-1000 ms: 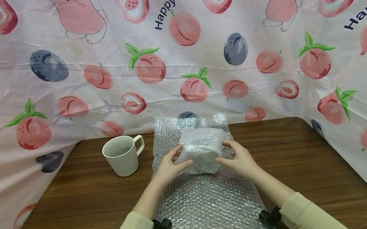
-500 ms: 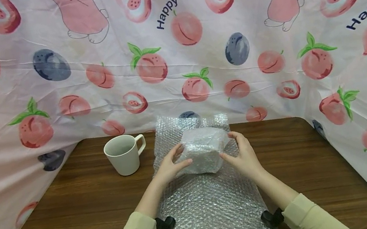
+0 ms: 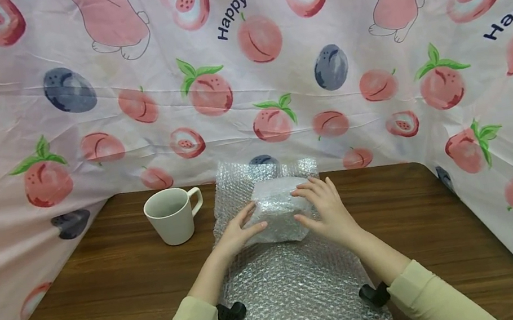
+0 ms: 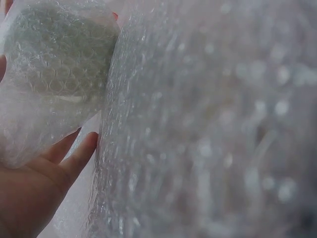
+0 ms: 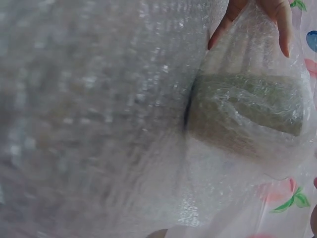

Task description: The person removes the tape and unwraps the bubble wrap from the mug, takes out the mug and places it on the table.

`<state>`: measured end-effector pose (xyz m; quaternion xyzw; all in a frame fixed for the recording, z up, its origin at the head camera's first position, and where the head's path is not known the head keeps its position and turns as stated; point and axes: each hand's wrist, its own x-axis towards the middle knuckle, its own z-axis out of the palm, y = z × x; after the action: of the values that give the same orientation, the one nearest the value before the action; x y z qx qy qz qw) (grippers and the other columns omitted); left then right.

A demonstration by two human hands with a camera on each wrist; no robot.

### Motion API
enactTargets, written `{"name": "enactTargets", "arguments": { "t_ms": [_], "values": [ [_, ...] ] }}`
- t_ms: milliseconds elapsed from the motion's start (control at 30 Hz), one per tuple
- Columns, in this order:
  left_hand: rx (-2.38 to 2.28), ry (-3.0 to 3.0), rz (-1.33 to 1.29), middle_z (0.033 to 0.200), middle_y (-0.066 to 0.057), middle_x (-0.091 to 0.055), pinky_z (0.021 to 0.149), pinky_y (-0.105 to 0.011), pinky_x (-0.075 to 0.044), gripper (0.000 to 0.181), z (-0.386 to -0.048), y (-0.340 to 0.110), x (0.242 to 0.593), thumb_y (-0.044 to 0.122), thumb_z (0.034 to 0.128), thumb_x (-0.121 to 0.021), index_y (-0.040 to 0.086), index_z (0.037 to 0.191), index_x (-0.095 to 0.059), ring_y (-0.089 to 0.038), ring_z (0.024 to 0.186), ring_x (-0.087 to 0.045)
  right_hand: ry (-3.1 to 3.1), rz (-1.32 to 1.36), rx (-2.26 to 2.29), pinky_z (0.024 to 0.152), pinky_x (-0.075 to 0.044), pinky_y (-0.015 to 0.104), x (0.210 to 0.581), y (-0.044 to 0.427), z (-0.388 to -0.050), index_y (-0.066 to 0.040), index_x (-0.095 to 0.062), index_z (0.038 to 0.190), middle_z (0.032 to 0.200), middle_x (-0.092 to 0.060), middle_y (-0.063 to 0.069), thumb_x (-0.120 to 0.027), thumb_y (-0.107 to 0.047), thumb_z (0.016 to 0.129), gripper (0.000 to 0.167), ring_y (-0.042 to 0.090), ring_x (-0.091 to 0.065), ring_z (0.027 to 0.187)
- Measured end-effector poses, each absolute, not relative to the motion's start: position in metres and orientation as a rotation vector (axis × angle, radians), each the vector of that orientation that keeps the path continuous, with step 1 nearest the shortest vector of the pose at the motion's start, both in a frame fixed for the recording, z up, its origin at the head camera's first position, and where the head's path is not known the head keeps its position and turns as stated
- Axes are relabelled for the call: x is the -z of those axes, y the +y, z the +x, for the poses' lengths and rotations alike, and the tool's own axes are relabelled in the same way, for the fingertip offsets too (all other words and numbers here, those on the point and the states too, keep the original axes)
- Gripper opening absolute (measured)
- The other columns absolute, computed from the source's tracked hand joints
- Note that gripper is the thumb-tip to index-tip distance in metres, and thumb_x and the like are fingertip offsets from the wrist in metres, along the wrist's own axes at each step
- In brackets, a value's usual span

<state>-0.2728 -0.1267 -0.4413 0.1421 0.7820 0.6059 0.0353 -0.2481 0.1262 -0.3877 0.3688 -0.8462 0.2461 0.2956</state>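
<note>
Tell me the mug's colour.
Plain off-white; the mug shows best in the head view.

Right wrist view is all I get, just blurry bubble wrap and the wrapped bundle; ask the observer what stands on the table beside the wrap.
Observer: A white mug stands upright on the table, left of the bubble wrap sheet in the head view.
Operator: Which way is it turned?
Observer: Its handle points toward the sheet.
Operator: And what's at the right side of the bundle?
Observer: The right hand, its fingers overlapping the bundle in the head view; how firmly they touch, I can't tell.
</note>
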Motion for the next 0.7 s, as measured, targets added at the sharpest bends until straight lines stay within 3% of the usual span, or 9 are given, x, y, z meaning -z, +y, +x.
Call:
{"name": "enactTargets", "arguments": {
  "t_ms": [300, 467, 700],
  "values": [
    [-1.82, 2.409, 0.416, 0.154, -0.017, -0.023, 0.104, -0.063, -0.023, 0.074, -0.272, -0.127, 0.442, 0.036, 0.0909, -0.066, 0.015, 0.152, -0.029, -0.039, 0.14, -0.017, -2.398, 1.143, -0.432, 0.112, -0.014, 0.052, 0.372, 0.116, -0.249, -0.017, -0.055, 0.134, 0.132, -0.053, 0.01, -0.074, -0.019, 0.085, 0.053, 0.031, -0.042, 0.128],
    [-1.792, 2.396, 0.413, 0.155, -0.019, -0.02, 0.105, -0.064, -0.021, 0.073, -0.265, -0.127, 0.431, 0.033, 0.093, -0.063, 0.01, 0.152, -0.027, -0.041, 0.141, -0.014, -2.437, 1.186, -0.312, 0.105, -0.032, 0.052, 0.369, 0.113, -0.251, -0.022, -0.053, 0.138, 0.132, -0.053, 0.009, -0.073, -0.02, 0.087, 0.055, 0.03, -0.046, 0.123],
    [-1.788, 2.416, 0.352, 0.155, -0.011, -0.023, 0.104, -0.065, -0.022, 0.077, -0.27, -0.127, 0.44, 0.045, 0.0885, -0.066, 0.019, 0.152, -0.03, -0.038, 0.141, -0.015, -2.401, 1.236, -0.173, 0.094, -0.044, 0.047, 0.366, 0.111, -0.253, -0.026, -0.053, 0.138, 0.127, -0.056, 0.01, -0.073, -0.02, 0.087, 0.055, 0.03, -0.055, 0.113]
  ]
}}
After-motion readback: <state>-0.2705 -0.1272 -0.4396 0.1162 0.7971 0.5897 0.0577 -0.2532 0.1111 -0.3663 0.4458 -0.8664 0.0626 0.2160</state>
